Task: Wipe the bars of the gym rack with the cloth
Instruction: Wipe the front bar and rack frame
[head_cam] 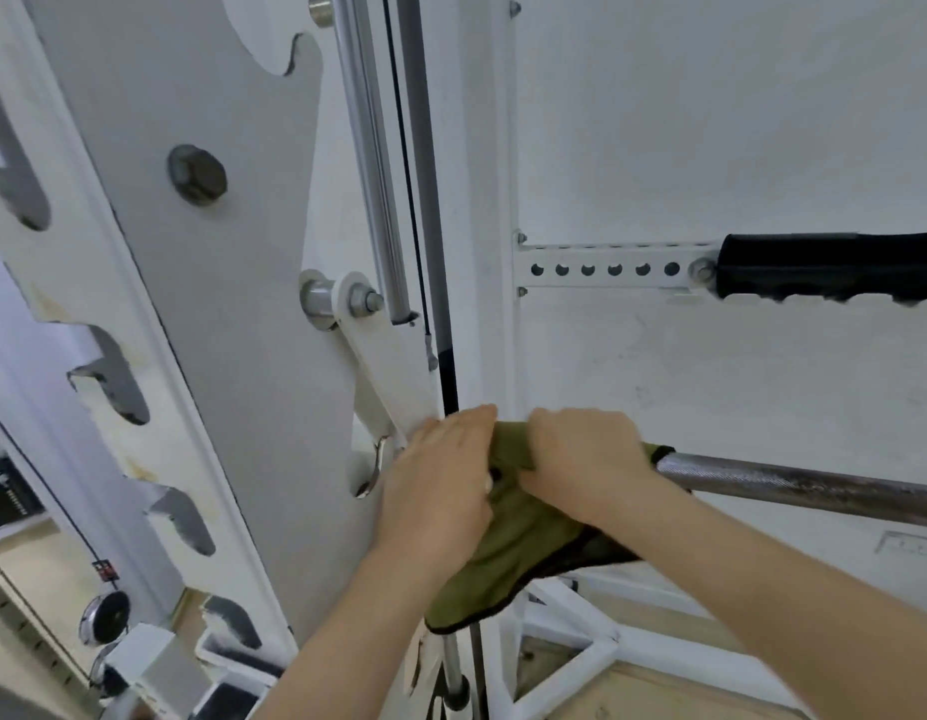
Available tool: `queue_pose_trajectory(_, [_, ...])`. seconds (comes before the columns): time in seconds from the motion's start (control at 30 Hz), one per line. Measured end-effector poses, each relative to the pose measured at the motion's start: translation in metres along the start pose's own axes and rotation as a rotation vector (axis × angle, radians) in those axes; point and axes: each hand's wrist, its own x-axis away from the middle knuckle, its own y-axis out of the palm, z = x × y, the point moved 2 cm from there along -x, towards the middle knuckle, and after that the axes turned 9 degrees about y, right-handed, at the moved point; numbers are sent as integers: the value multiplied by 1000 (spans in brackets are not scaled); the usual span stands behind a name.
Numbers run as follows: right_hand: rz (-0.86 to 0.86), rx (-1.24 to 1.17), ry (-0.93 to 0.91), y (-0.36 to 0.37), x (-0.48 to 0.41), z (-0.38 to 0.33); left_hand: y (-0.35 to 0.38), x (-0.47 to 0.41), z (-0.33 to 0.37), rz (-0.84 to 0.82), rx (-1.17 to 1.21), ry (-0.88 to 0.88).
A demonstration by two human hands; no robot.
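White rack [233,283]; two hands [435,485] [581,454] grip one cloth [524,537].

No text can be read. A black sign [7,493] at the left edge carries white lettering too blurred to make out; a small red-and-black tag [104,570] nearby is likewise illegible.

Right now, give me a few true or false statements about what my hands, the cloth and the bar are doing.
1. The left hand and right hand both grip the cloth. True.
2. The cloth is red. False: it is olive green.
3. The knurled bar runs out to the right of the cloth. True.
4. The black padded handle is below the knurled bar. False: it is above it.
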Motion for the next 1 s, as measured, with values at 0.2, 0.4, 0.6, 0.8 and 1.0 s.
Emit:
queue_pose_trajectory(0.2, [-104,199,154,-17,20,45,3,-25,-7,-35,-139,79])
queue_pose_trajectory(0.4, [53,129,16,3,-25,-31,6,-10,-12,62,359,-86])
queue_pose_trajectory(0.6, [123,25,-51,6,-7,-4,18,-15,-13,90,48,4])
queue_pose_trajectory(0.8, [21,171,238,-13,58,146,11,-42,-9,-111,-148,48])
queue_pose_trajectory(1.0, [-50,269,272,-21,71,143,26,-61,12,-251,-213,72])
